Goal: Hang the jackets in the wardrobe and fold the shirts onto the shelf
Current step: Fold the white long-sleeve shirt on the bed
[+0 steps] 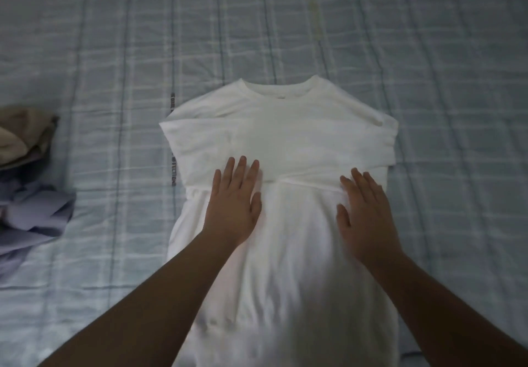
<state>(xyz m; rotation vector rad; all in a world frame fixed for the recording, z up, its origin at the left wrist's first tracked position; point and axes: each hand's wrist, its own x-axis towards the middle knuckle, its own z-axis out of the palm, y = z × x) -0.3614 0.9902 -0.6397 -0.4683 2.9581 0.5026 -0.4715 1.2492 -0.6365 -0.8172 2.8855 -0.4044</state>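
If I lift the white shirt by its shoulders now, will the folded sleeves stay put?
Probably floppy: the white shirt lies soft and wrinkled, so its crossed sleeves would likely fall open. It looks thin and light. Pushed, it may bunch rather than slide on the quilted bedspread.

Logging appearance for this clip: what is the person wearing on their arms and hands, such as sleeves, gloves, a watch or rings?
The left hand and the right hand are ungloved, and no rings show on the fingers. Neither wrist carries a watch or bracelet. Both forearms are uncovered as far as the picture's lower edge, so no sleeve is in view. The picture is slightly blurred, so finer marks cannot be told.
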